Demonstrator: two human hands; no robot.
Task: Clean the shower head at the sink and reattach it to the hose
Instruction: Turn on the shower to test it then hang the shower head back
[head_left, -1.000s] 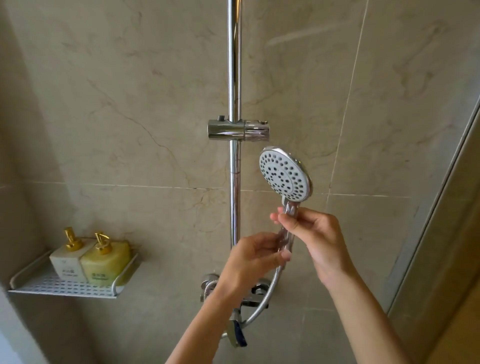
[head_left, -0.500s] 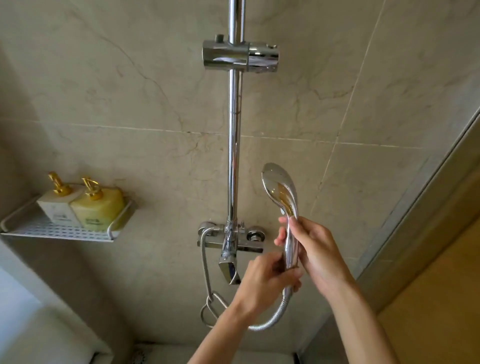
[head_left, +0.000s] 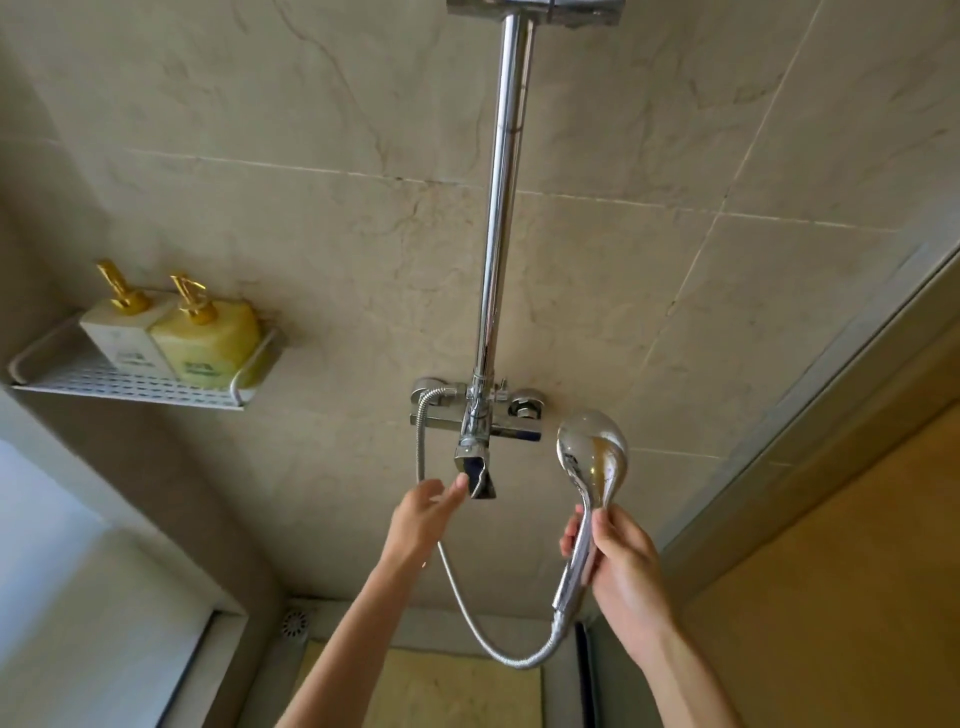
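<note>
Left hand (head_left: 423, 512) hangs open and empty, fingers loose just below the tap spout (head_left: 475, 475). To its right, the right hand (head_left: 621, 569) grips the shower head (head_left: 592, 460) by its handle, hose (head_left: 467, 603) attached (unscrewing, cleaning, refitting all remain).

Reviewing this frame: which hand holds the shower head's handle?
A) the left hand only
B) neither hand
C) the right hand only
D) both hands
C: the right hand wraps the handle of the shower head, while the left hand is open and apart from it, near the faucet spout.
</note>
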